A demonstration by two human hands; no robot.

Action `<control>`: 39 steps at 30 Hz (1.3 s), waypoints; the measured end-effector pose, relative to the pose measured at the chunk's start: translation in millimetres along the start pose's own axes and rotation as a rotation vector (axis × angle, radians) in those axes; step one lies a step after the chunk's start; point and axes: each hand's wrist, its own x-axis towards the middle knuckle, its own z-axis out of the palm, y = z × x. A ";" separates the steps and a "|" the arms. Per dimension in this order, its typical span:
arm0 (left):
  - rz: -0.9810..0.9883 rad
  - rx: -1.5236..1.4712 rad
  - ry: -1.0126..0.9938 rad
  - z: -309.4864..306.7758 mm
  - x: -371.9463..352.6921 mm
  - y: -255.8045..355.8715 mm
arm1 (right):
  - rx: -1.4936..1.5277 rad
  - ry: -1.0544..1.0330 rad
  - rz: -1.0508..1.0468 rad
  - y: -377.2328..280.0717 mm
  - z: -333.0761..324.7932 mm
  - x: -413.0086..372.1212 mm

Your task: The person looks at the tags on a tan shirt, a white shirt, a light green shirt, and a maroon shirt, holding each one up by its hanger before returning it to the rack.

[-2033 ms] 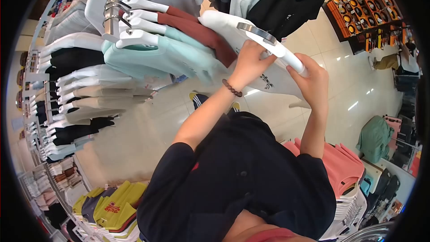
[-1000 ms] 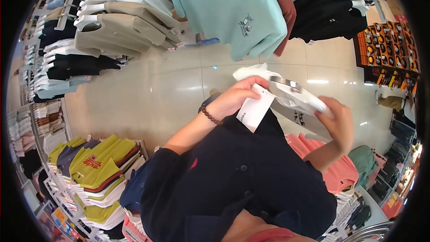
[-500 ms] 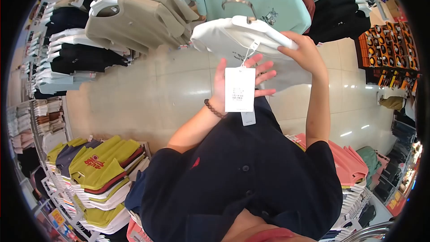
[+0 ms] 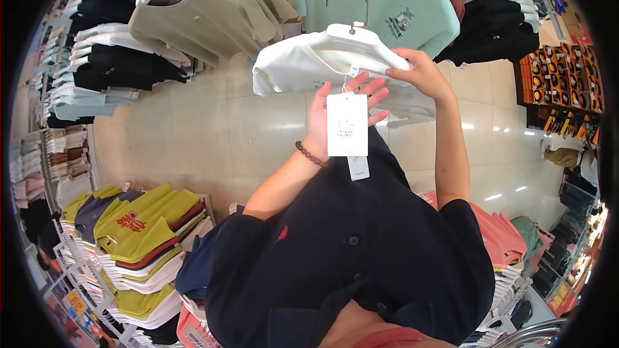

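Note:
My right hand [image 4: 427,76] is closed around one shoulder of a white shirt [image 4: 287,64], which hangs on a white hanger [image 4: 351,35] with a metal hook. From the shirt's neck a white price tag [image 4: 347,138] dangles on a string, printed side toward me. Behind that tag my left hand [image 4: 317,116] is open, palm up with the fingers spread; the tag covers most of the palm. A smaller grey tag [image 4: 359,169] shows below it. A dark beaded bracelet [image 4: 311,153] circles my left wrist.
Ahead hang a mint green shirt [image 4: 361,0] and beige shirts [image 4: 200,19]. Black shirts [image 4: 493,32] hang to the right, beside a rack of sunglasses [image 4: 561,77]. Yellow-green shirts [image 4: 138,222] are at lower left, pink ones [image 4: 496,238] at lower right. A tiled floor [image 4: 193,142] lies between the racks.
The white shirt has turned to show more of its front and left sleeve, and its hook stands more upright. My right hand has moved slightly left; the tag has shifted slightly on my open left hand.

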 end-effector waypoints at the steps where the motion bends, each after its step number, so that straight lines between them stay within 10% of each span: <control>1: 0.004 0.021 0.009 -0.6 0.0 1.7 | 0.020 -0.012 0.008 0.2 0.5 1.6; 20: -0.249 0.752 0.311 -57.5 -26.3 32.2 | 0.046 -0.029 0.025 6.0 -11.9 7.3; 24: -0.027 1.110 0.292 -18.2 -9.2 49.0 | 0.101 -0.029 0.014 7.5 -14.7 1.7; 26: 0.502 1.287 0.094 7.8 5.4 48.7 | 0.102 -0.034 0.030 7.0 -14.1 -0.4; 29: 0.765 1.634 0.051 22.3 21.6 53.1 | 0.126 -0.020 0.010 2.9 -11.8 -2.0; 35: 0.626 2.026 0.178 3.6 35.1 53.1 | 0.130 0.014 -0.007 1.1 -11.6 -4.6; 39: 0.634 1.758 0.209 1.5 42.8 43.8 | 0.126 0.014 -0.050 -1.2 -11.9 -6.3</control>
